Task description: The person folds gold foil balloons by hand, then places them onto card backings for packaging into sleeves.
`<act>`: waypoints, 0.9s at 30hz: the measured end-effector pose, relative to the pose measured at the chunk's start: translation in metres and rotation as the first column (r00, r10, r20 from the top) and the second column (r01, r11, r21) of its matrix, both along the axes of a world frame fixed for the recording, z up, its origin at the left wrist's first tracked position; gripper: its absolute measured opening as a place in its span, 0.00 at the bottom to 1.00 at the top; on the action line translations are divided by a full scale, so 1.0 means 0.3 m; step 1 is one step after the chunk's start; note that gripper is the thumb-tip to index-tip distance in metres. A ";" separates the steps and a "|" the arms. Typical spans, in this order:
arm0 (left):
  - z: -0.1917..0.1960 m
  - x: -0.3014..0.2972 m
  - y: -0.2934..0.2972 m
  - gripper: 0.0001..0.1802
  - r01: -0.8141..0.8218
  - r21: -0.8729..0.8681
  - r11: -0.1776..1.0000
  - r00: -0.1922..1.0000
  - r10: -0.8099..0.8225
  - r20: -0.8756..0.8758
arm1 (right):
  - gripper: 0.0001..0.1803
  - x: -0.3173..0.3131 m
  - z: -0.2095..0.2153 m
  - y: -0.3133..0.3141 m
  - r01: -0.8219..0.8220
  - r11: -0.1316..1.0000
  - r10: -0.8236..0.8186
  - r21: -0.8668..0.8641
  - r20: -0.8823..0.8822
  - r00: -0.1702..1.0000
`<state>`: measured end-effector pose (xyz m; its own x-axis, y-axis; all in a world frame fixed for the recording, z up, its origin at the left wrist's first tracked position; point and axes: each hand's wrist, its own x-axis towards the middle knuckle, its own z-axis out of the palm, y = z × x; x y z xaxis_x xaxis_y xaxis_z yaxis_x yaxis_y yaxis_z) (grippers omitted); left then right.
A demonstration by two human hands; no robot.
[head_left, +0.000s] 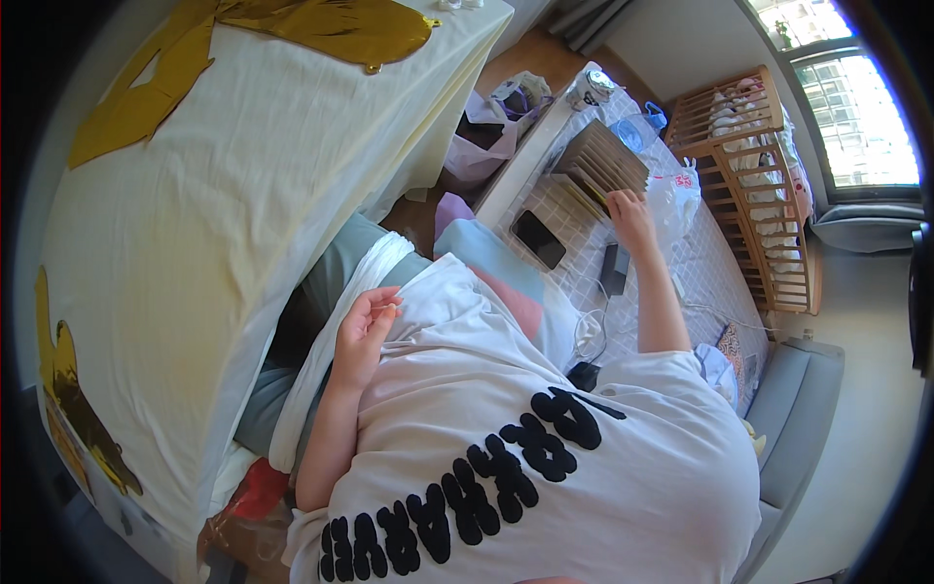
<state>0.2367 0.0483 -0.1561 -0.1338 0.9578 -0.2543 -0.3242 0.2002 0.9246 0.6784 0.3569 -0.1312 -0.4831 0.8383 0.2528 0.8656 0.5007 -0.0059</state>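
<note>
My right hand [632, 219] is stretched out to the right, fingers closed at the edge of thin flat pieces [584, 192] beside a brown slotted box [601, 156]. What exactly those fingers hold is too small to make out. Over my lap, my left hand [362, 339] is closed in a pinch, with a tiny pale bit showing at the fingertips that I cannot name. A black phone [538, 239] lies on the quilted bed cover, left of my right forearm. Below the slotted box is a small dark grey box [614, 270].
Gold foil balloons [336, 29] lie flat on the cream-covered table [214, 185] at left. A white plastic bag [673, 202], a blue-tinted clear container [632, 133] and a white cable [601, 336] are on the bed. A wooden crib [744, 185] stands beyond; another bag [484, 146] sits beside the bed.
</note>
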 end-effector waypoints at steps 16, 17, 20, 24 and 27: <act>0.003 0.010 -0.009 0.16 0.028 -0.083 0.996 0.999 -0.030 -0.021 | 0.15 0.038 -0.225 0.066 0.167 0.980 -0.170 0.111 0.010 0.985; 0.001 0.010 -0.012 0.16 0.027 -0.086 0.996 0.999 -0.030 -0.024 | 0.15 0.022 -0.220 0.059 0.167 0.980 -0.169 0.108 0.008 0.986; -0.003 0.012 -0.009 0.16 0.040 -0.096 0.995 0.998 -0.044 -0.039 | 0.15 -0.028 -0.197 0.017 0.135 0.963 -0.122 0.232 -0.069 0.990; -0.012 0.014 -0.003 0.16 0.050 -0.092 0.995 0.998 -0.053 -0.036 | 0.17 -0.080 -0.232 -0.056 0.211 0.934 -0.216 0.289 -0.013 0.976; -0.021 0.017 -0.004 0.15 0.062 -0.099 0.993 0.997 -0.066 -0.042 | 0.19 -0.072 -0.259 -0.074 0.238 0.932 -0.248 0.273 0.003 0.969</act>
